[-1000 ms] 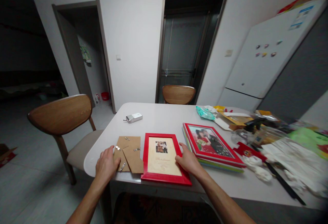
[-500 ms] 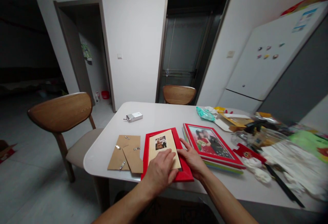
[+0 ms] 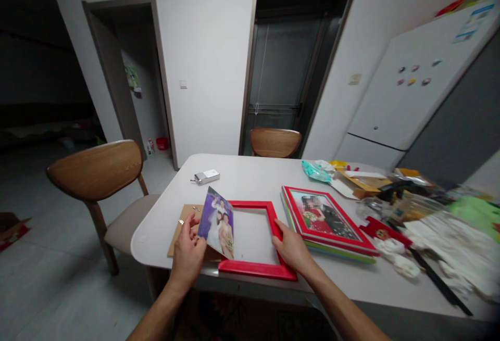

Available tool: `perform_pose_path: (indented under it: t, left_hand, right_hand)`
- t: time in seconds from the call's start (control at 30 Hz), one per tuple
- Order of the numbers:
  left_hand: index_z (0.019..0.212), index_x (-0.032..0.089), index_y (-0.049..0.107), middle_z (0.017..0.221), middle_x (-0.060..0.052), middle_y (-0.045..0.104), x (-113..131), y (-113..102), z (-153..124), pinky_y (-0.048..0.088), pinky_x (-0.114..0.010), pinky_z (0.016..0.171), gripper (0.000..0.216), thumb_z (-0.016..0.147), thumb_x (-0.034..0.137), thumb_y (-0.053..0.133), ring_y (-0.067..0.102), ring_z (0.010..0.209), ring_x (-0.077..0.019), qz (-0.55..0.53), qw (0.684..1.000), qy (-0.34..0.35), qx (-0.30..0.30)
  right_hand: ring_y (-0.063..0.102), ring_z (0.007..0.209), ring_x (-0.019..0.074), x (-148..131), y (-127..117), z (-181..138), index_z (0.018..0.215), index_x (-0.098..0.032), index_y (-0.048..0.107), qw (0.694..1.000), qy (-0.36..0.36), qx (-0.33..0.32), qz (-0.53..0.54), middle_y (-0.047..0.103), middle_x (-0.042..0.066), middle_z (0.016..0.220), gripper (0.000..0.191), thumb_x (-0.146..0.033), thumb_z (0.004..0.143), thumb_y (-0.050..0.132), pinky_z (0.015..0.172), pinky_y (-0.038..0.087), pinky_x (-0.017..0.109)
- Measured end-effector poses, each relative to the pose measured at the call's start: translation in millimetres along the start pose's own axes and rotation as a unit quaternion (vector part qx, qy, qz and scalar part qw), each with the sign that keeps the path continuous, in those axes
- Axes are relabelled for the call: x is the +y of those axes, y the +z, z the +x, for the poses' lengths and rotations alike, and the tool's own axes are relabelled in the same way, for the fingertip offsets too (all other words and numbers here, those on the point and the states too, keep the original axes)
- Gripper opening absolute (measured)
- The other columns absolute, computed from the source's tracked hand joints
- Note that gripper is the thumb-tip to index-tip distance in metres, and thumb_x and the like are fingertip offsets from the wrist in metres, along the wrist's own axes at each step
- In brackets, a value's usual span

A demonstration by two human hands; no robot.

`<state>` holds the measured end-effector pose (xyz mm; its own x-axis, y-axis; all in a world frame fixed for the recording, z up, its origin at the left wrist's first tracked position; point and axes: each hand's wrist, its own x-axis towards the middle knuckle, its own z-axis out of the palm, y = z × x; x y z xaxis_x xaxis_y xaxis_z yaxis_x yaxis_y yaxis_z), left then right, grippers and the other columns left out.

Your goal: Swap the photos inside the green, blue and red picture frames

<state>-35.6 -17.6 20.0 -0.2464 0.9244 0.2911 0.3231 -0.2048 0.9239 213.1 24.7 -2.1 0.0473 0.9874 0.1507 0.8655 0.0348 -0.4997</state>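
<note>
My left hand (image 3: 188, 250) is closed on the left edge of a photo (image 3: 219, 224) with a purple background, holding it tilted over the left side of a red picture frame (image 3: 258, 267). Through the frame's opening the white tabletop shows. My right hand (image 3: 291, 247) grips the frame's right side, thumb on top. Partly hidden behind my left hand lies a brown backing board (image 3: 175, 237) with metal clips. A stack of picture frames stands right of my right hand, topped by a red-framed picture (image 3: 324, 216).
A small silver-white device (image 3: 207, 176) lies at the table's back left. Along the right side are a teal plastic packet (image 3: 315, 171), white cloth (image 3: 449, 247), a black strip (image 3: 439, 281) and a clear container (image 3: 417, 208). Wooden chairs stand left (image 3: 97, 172) and behind the table (image 3: 275, 142).
My left hand has moved left, lifting the photo out of the red frame; its purple picture side now shows instead of the pale side. My right hand stays at the frame's right side.
</note>
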Motion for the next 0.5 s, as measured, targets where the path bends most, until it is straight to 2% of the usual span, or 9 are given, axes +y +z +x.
perform_pose_path:
  t: [0.07, 0.17, 0.27, 0.4, 0.5]
  left_hand:
    - [0.117, 0.013, 0.035, 0.107, -0.01, 0.055, -14, -1, 1, 0.046, -0.024, 0.075, 0.051, 0.066, 0.012, 0.045, 0.055, 0.095, -0.0168, 0.002, 0.999, -0.025, -0.025]
    - [0.113, 0.014, 0.039, 0.102, -0.008, 0.059, -25, -1, 1, 0.044, -0.028, 0.078, 0.049, 0.065, 0.009, 0.043, 0.056, 0.092, -0.0174, 0.069, 0.996, -0.028, -0.057]
    - [0.116, 0.015, 0.038, 0.107, -0.008, 0.057, -27, -4, 3, 0.042, -0.03, 0.08, 0.052, 0.065, 0.009, 0.043, 0.055, 0.094, -0.0189, 0.142, 0.986, -0.029, -0.086]
    - [0.122, 0.009, 0.032, 0.115, -0.013, 0.053, -29, -9, 7, 0.038, -0.03, 0.087, 0.053, 0.071, 0.019, 0.044, 0.049, 0.105, -0.0203, 0.158, 0.98, -0.05, -0.113]
    - [0.122, 0.009, 0.032, 0.115, -0.013, 0.052, -30, -10, 8, 0.036, -0.031, 0.089, 0.054, 0.072, 0.023, 0.044, 0.049, 0.105, -0.0205, 0.186, 0.975, -0.046, -0.111]
  right_hand:
    - [0.052, 0.097, 0.0217, 1, 5, -1, 0.119, -0.003, 0.041, 0.999, -0.01, -0.002, -0.033, 0.054, 0.018, 0.109, 0.048, -0.015, 0.072, 0.04, 0.083, 0.036, 0.03]
    - [0.054, 0.092, 0.0219, 1, 8, -2, 0.119, -0.002, 0.041, 0.997, -0.017, -0.003, -0.072, 0.057, 0.019, 0.102, 0.048, -0.015, 0.073, 0.039, 0.08, 0.037, 0.029]
    - [0.053, 0.089, 0.0217, 0, 9, -2, 0.118, -0.001, 0.042, 0.994, -0.027, -0.006, -0.101, 0.058, 0.018, 0.098, 0.046, -0.015, 0.074, 0.038, 0.079, 0.036, 0.028]
    - [0.052, 0.087, 0.0218, 0, 11, -3, 0.113, -0.003, 0.047, 0.99, -0.051, -0.008, -0.133, 0.059, 0.016, 0.095, 0.043, -0.014, 0.073, 0.038, 0.08, 0.034, 0.029]
    - [0.052, 0.084, 0.0212, 0, 13, -4, 0.107, -0.005, 0.052, 0.987, -0.059, -0.007, -0.152, 0.059, 0.015, 0.091, 0.038, -0.013, 0.073, 0.038, 0.079, 0.032, 0.029]
